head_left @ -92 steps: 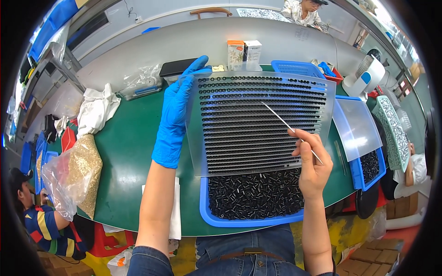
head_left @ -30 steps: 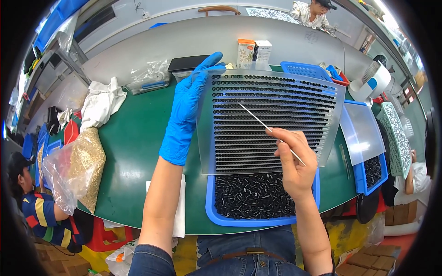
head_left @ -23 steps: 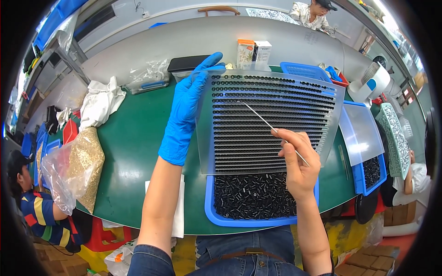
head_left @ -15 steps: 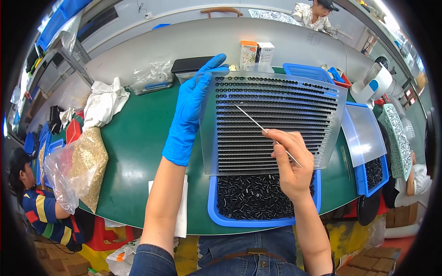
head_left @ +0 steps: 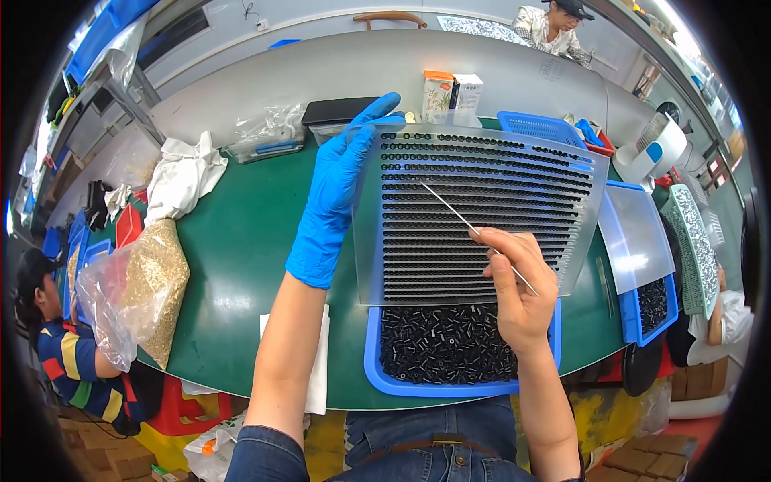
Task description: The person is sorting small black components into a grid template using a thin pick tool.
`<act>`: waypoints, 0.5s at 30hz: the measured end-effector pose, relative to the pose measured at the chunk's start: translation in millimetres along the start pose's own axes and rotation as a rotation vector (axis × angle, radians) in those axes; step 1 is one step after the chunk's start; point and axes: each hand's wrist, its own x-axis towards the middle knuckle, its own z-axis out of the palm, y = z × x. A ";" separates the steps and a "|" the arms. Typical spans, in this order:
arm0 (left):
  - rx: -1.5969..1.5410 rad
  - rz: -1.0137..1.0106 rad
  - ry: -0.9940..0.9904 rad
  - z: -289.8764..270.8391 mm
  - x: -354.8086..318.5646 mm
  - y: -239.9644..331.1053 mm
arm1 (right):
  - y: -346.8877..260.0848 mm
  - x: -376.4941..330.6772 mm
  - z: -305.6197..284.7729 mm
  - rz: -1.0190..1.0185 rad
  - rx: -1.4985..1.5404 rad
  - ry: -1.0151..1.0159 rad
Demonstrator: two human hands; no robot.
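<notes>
Left hand (head_left: 333,189) gripping translucent panel (head_left: 369,241) by upper left edge, right hand (head_left: 524,309) pinching thin rod (head_left: 449,206) over panel.

The green table (head_left: 233,253) bears a bag (head_left: 161,281) and blue tray (head_left: 450,390).

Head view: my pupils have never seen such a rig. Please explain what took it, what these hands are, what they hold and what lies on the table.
No robot here: just a person's two hands. A fisheye camera worn on the head looks down, so straight edges bend. The left hand, in a blue glove, holds a see-through panel with rows of small black parts; the bare right hand holds a thin rod. On the green table are a blue tray of loose black pieces and, at left, a bag of golden bits.
</notes>
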 end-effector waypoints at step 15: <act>0.043 0.015 -0.053 -1.5 -0.8 0.8 | -2.9 7.3 15.2 -0.067 -0.022 0.014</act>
